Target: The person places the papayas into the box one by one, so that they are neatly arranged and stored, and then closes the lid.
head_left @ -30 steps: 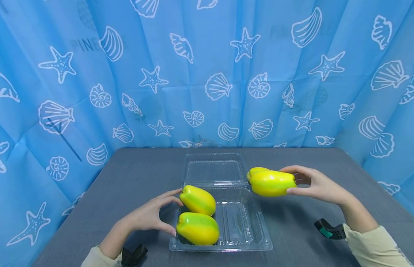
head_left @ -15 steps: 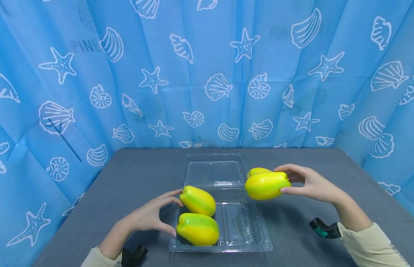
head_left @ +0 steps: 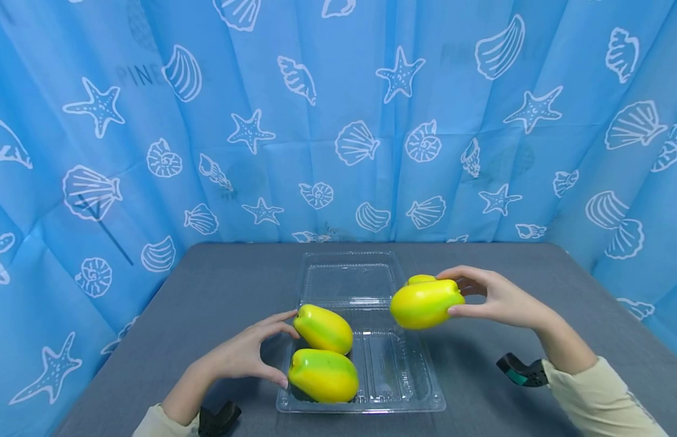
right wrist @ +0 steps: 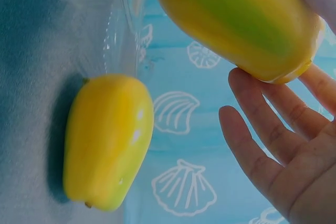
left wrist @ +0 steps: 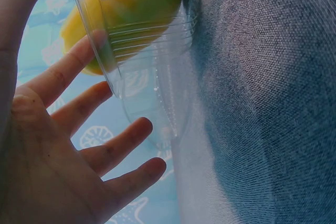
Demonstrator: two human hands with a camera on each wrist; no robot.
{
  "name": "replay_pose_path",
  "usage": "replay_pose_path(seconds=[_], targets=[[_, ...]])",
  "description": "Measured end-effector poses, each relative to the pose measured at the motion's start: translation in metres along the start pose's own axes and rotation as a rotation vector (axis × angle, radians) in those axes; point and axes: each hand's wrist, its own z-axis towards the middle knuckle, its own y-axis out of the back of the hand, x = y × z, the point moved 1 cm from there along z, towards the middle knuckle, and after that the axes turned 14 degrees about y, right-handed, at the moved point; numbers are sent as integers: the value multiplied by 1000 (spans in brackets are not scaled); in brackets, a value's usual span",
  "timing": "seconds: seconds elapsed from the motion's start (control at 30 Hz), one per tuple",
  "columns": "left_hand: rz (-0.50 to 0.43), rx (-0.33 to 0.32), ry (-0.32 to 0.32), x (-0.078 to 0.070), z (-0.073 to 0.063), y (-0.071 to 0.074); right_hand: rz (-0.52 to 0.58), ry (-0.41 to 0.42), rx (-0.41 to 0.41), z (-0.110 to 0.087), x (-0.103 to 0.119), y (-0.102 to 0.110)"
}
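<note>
The left hand (head_left: 245,352) is spread beside the left edge of a clear plastic clamshell container (head_left: 390,370), its fingers apart and only slightly bent, with nothing in its grasp. In the head view its index fingertip and thumb reach that edge near two papayas; the left wrist view shows a fingertip at the transparent side wall, the other fingers fanned out and the palm bare.

The right hand (head_left: 499,300) grips a yellow-green papaya (head_left: 426,305) by its narrow end, thumb on the near side and fingers on the far side, while two fingers stand free of the fruit in the right wrist view. This papaya is held up off the table, broad end towards the container, and in the head view it overlaps the container's rear right corner. Another papaya, the loose one (right wrist: 107,142), lies on the table just beside the container; from the head it shows only as a yellow strip behind the held fruit.

Inside the container's left half, the rear papaya (head_left: 324,329) and the front papaya (head_left: 324,376) lie side by side, narrow ends to the left. The ribbed floor shows to their right. The lid (head_left: 352,280) is folded back flat behind the tray. A grey cloth (head_left: 235,285) covers the table, and a blue curtain (head_left: 338,79) printed with white shells and starfish hangs behind it.
</note>
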Motion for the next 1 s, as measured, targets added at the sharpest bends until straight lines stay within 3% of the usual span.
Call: replay_pose_path(seconds=[0.37, 0.57, 1.0], targets=[[2, 3, -2, -1, 0, 0, 12, 59, 63, 19, 7, -11], [12, 2, -12, -1, 0, 0, 58, 49, 97, 27, 6, -18], [15, -5, -3, -1, 0, 0, 38, 85, 172, 41, 6, -29]])
